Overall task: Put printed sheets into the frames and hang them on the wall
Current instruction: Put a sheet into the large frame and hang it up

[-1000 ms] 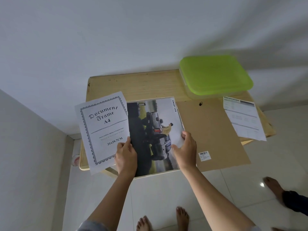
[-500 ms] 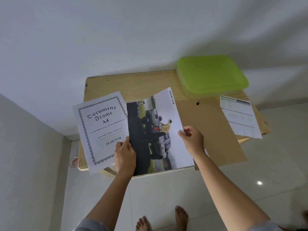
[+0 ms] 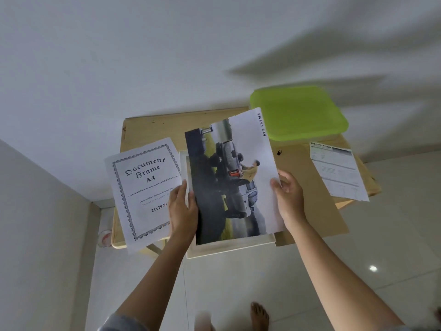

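The pale wooden worktop [image 3: 152,130] stands against the wall and carries a brown hardboard backing board [image 3: 310,192] on its right half, with a lime-green plastic lid [image 3: 298,113] at the far right corner. Over the middle is the colour printed sheet showing a car [image 3: 233,177], its long axis running away from the person. It lies over the light wooden frame [image 3: 229,249], which shows only as a strip along the print's near and left edges. To the left is a white insert sheet reading "Document Frame A4" [image 3: 143,187], overhanging the worktop's near edge. A white specification sheet [image 3: 338,173] lies far right. The print spans both hands, so lowering it squarely into the frame likely needs both. The right hand [image 3: 290,194] pinches the print's right edge, thumb on top and fingers curled beneath. The left hand [image 3: 182,211] sits where insert and print meet, fingers close together on the insert and thumb at the print's left edge. Whether it grips either paper I cannot tell.
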